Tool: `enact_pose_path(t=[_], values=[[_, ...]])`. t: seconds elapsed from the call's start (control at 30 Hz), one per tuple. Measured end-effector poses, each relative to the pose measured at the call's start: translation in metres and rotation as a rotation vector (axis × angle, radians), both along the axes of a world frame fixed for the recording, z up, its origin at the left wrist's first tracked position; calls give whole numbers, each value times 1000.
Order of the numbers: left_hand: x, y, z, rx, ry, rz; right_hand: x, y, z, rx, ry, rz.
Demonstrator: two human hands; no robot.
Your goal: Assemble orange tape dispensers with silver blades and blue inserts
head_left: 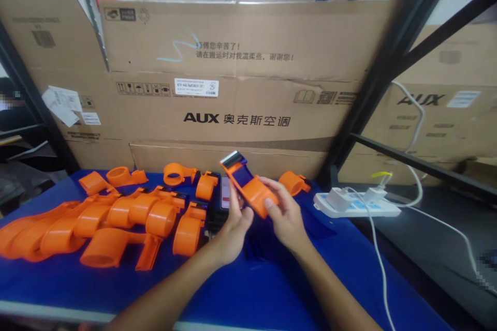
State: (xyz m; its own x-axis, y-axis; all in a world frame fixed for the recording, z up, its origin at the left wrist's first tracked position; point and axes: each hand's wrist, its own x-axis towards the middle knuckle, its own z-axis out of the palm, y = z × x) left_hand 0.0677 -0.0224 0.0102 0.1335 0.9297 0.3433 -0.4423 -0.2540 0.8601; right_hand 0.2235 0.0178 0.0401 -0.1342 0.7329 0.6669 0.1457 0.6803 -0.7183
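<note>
Both hands hold one orange tape dispenser (pixel 259 194) above the blue tabletop, tilted, its dark end with a pale edge pointing up and to the left. My right hand (pixel 288 215) grips the ring end, thumb on the near face and fingers behind. At the left side, my left hand (pixel 234 230) has its fingers along the dispenser's underside; part of them is hidden by it. Close to my left hand stands another orange dispenser (pixel 187 235), with a smaller-looking one (pixel 205 186) behind it. A phone (pixel 225 192) with a lit screen is partly covered by my left hand.
Several orange dispensers (pixel 93 220) lie in rows on the left of the blue table (pixel 217 300). One more dispenser (pixel 294 182) lies at the back right. A white power strip (pixel 357 204) with cables sits at the right edge. Large cardboard (pixel 240 98) walls the back, beside a black frame post (pixel 363 77).
</note>
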Motion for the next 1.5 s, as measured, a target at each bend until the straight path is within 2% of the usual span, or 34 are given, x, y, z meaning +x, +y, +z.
enact_pose_path(t=[0.1,0.17,0.23,0.33,0.4,0.5,0.57,0.63,0.7,0.77,0.87,0.93,1.0,1.13,1.23,1.3,1.4,1.5], values=[[-10,-21,15,21,171,-88,4,13,-3,-141,277,-111],[-29,-43,32,31,316,-67,7,19,-2,-235,431,-90],[-61,-68,52,131,520,-13,8,22,0,-311,520,-31],[-136,-97,69,330,802,157,7,23,-1,-372,544,51],[-196,-109,63,385,969,314,6,21,-1,-380,521,100],[-282,-117,35,591,1465,450,-1,16,5,-369,417,190],[-322,-119,15,714,1710,508,-10,9,15,-370,305,275],[-344,-119,0,815,1819,551,-27,2,29,-375,196,365],[-349,-119,-7,886,1854,553,-52,-3,44,-373,92,439],[-346,-119,-7,895,1850,517,-84,-1,56,-363,-2,462],[-340,-120,-3,831,1823,434,-140,15,64,-334,-63,391],[-340,-122,1,815,1798,425,-175,31,63,-370,-120,345],[-342,-124,5,828,1764,454,-206,46,59,-478,-120,353],[-339,-131,15,784,1652,553,-251,65,44,-588,-159,376],[-327,-136,20,647,1501,686,-271,68,32,-666,-189,370],[-318,-137,21,594,1405,723,-277,67,27,-690,-189,391],[-306,-135,23,534,1315,684,-274,67,26,-673,-156,399],[-294,-129,28,488,1226,638,-250,69,38,-613,-105,391]])
